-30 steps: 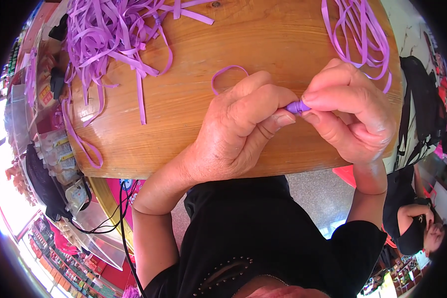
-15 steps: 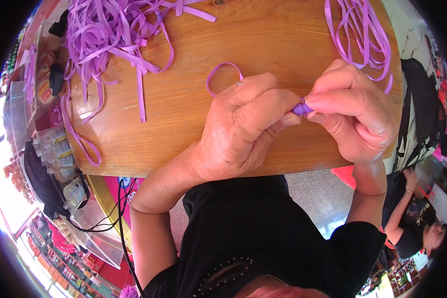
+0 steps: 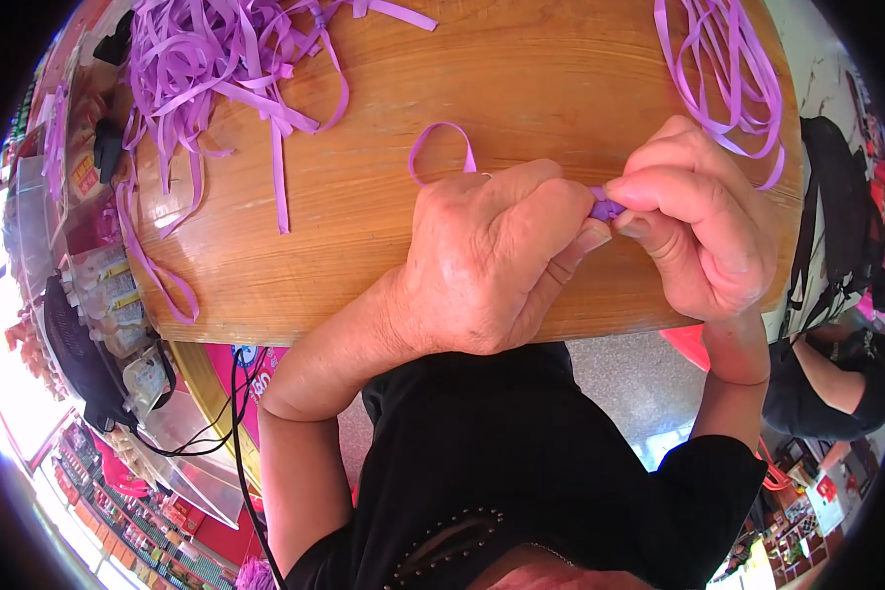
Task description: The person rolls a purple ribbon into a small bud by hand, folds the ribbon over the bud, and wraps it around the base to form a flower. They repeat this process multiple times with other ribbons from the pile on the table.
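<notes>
Over the wooden table, both my hands pinch a small purple ribbon knot (image 3: 606,206) between thumbs and forefingers. My left hand (image 3: 497,251) is closed, its fingers curled, and grips the knot from the left. A thin loop of purple ribbon (image 3: 441,128) sticks out past its knuckles. Opposite it, my right hand (image 3: 703,221) is closed on the knot's other side, thumb and fingertip pressed together. Fingertips cover much of the knot, so its exact folds are hidden.
A tangled heap of purple ribbons (image 3: 197,59) lies at the far left of the wooden table (image 3: 364,236). Looped purple ribbons (image 3: 723,69) lie at the far right. A black bag (image 3: 831,216) stands beyond the right edge. Another person (image 3: 836,383) is at the lower right.
The pinched knot has turned slightly and shows less between my fingertips. My left hand has shifted a little toward the right hand. The other person at the right has changed posture.
</notes>
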A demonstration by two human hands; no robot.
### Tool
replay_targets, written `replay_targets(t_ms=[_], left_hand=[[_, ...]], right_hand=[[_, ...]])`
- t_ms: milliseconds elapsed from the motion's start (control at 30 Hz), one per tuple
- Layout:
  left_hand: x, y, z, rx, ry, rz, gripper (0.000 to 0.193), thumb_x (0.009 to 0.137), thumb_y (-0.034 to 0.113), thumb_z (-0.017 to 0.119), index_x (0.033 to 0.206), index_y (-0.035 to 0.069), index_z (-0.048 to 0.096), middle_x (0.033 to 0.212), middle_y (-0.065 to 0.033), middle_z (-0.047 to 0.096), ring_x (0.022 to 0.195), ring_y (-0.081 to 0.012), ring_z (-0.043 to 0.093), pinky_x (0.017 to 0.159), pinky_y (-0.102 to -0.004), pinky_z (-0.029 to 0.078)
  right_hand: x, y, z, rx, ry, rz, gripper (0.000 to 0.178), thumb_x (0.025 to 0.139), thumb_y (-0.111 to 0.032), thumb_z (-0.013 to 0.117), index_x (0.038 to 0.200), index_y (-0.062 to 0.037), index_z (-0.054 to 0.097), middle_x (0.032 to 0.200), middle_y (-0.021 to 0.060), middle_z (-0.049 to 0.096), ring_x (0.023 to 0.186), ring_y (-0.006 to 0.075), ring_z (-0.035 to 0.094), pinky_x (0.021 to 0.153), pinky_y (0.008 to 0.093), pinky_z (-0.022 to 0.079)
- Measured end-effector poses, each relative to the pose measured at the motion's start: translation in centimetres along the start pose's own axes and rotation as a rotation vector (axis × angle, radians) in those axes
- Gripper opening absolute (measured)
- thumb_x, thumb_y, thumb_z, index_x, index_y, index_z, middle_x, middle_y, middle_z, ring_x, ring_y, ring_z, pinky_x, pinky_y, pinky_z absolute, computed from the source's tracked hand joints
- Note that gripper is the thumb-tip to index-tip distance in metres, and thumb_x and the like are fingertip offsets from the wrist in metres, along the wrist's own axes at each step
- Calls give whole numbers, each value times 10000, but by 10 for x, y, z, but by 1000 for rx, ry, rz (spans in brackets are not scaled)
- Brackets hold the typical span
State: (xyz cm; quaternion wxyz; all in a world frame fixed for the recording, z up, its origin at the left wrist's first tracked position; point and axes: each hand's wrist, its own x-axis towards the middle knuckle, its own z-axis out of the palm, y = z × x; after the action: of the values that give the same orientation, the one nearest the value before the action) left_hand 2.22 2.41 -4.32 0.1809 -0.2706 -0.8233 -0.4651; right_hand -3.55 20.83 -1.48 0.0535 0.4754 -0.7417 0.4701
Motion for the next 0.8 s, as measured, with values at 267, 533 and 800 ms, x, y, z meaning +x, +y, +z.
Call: replay_targets(t_ms=[267,533,800], left_hand=[[8,0,-5,-184,-15,-108,110,810,9,638,898,-4,574,693,-91,528,561,-246,517,490,-338,404],[7,-1,-4,-342,44,-292,133,790,20,688,895,-4,610,717,-72,570,597,-182,504,533,-303,405],[6,4,-7,-126,34,-121,105,788,-12,674,863,-8,601,664,-80,528,531,-202,476,495,-296,380]], right_hand=[[1,-1,-6,-31,-3,-12,187,751,17,698,916,35,612,800,126,592,656,210,534,559,284,418],[1,2,-7,-44,-2,-52,268,703,119,691,948,34,622,829,136,600,654,200,544,550,267,421],[0,-2,-7,-49,-12,-66,258,698,93,696,941,36,630,811,133,595,635,197,531,533,266,409]])
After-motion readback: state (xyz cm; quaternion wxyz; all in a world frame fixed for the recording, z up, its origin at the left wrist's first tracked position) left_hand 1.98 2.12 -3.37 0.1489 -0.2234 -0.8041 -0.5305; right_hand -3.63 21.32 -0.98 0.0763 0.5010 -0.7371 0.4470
